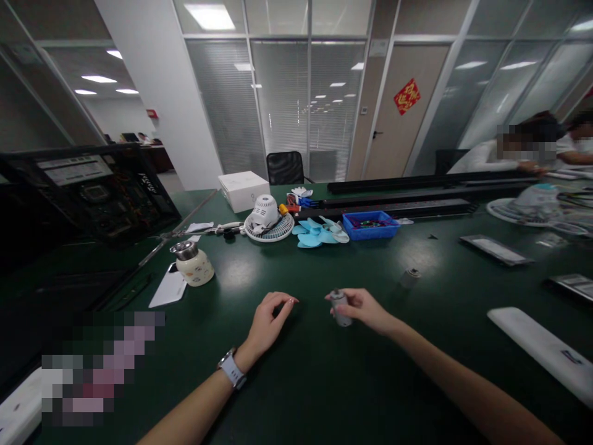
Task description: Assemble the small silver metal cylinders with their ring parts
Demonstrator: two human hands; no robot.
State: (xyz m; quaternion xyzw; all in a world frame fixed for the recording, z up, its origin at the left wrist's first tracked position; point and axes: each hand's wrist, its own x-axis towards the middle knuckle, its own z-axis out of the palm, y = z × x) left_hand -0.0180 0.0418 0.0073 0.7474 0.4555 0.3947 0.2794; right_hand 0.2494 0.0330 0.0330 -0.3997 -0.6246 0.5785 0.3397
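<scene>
My right hand (364,307) grips a small grey metal cylinder (343,309) with a short stub on top, held nearly upright just over the green table. A similar grey cylinder (411,278) stands farther back to the right, apart from the hand. My left hand (271,316), with a watch (232,369) on its wrist, is to the left of the held cylinder and does not touch it. Its fingers curl in, the thumb tip close to the fingertips, and nothing shows between them.
Light blue fan blades (312,233), a white fan grille (269,232) and a blue tray (370,227) of small parts lie ahead. A cream jar (194,267) stands left, beside a white phone (167,287). At right are a long white casing (542,352) and people seated farther off.
</scene>
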